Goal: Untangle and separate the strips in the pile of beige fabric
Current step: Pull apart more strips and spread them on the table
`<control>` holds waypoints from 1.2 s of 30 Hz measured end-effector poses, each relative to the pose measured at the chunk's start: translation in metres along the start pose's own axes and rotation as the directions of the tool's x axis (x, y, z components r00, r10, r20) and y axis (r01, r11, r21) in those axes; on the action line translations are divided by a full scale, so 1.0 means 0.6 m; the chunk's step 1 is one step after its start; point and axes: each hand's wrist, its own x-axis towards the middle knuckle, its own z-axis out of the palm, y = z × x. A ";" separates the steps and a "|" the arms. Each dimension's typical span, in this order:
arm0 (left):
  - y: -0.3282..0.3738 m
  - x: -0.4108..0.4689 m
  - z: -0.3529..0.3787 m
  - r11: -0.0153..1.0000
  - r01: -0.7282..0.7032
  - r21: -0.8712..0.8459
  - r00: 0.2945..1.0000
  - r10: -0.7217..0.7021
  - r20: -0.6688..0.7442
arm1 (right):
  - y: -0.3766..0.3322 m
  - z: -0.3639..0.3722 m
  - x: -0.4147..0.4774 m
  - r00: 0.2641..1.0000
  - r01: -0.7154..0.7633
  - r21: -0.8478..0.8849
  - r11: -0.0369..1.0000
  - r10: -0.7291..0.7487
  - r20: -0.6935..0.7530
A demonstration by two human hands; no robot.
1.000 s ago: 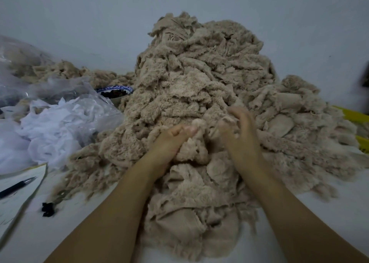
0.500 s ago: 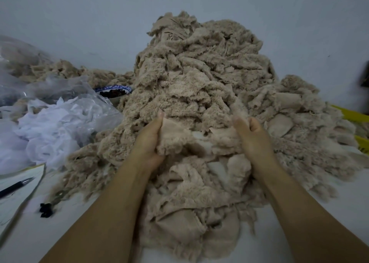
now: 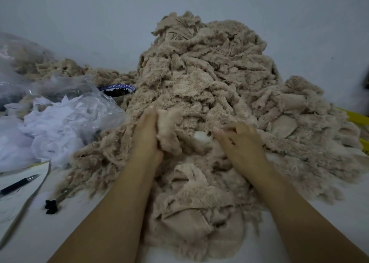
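The pile of beige fabric (image 3: 199, 83) fills the middle of the worktop (image 3: 329, 212) from the near side back towards the wall (image 3: 79, 23), leaving no way through the centre. Along the left edge a clear plastic bag of white scraps (image 3: 60, 123) blocks passage, and a bowl (image 3: 117, 89) sits wedged between bag and pile. Near the left corner a sheet of paper (image 3: 12, 206), a pen (image 3: 19, 184) on it and a small black object (image 3: 51, 206) lie low. A bare strip stays open between them and the pile. The near right corner is bare, open as far as a yellow object (image 3: 357, 117) at the right edge.
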 end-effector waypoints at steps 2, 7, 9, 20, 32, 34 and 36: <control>-0.015 -0.020 0.023 0.937 -0.176 0.301 0.982 0.146 0.120 | -0.027 0.010 0.001 0.989 0.144 0.215 0.966 -0.133 -0.066; -0.041 -0.040 0.039 0.759 -0.445 0.476 0.849 0.187 0.495 | -0.028 0.034 -0.005 0.998 0.006 0.538 0.843 -0.043 0.055; -0.050 -0.034 0.034 0.612 -0.502 0.611 0.813 0.093 0.575 | -0.017 0.023 0.001 0.991 -0.103 0.730 0.676 0.133 0.017; -0.044 0.017 -0.019 0.366 -0.399 0.841 0.912 0.069 0.403 | 0.036 -0.032 0.026 0.795 -0.048 0.999 0.013 0.605 0.030; -0.019 0.017 -0.030 0.875 -0.041 0.483 0.993 -0.019 0.119 | 0.079 -0.047 0.033 0.723 -0.011 0.998 -0.061 0.689 0.050; -0.017 0.016 -0.026 0.977 0.086 0.196 0.992 -0.101 0.072 | 0.071 -0.046 0.032 0.753 -0.008 0.997 -0.074 0.656 0.054; -0.013 0.008 -0.018 0.985 0.157 0.074 0.981 -0.164 0.102 | 0.054 -0.037 0.027 0.817 -0.032 0.998 -0.055 0.574 0.058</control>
